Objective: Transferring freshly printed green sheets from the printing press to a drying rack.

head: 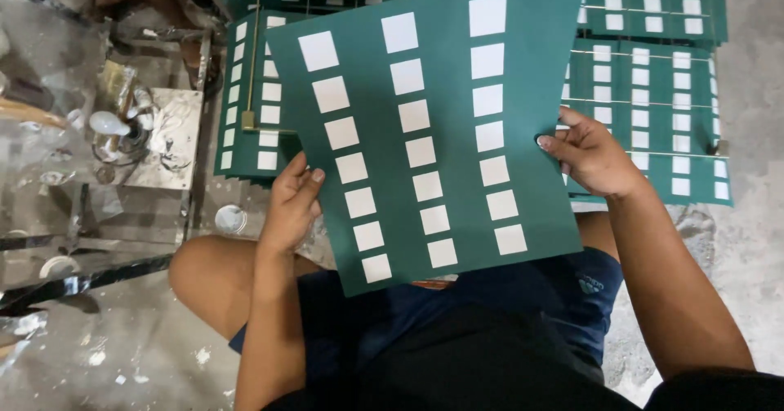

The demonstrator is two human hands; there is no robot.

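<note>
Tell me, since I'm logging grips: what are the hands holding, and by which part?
Both hold one green sheet with white squares: left hand pinches its left edge, right hand grips its right edge.

Green sheet (445, 207) w/ white squares, tilted

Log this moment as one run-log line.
left hand: grips green sheet at left edge | right hand: grips right edge | sheet: above lap, white squares in three columns | behind: more green sheets on floor

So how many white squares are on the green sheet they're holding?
24, on the green sheet: three slanted columns of eight, left, middle and right. None seem hidden by the hands.
</note>
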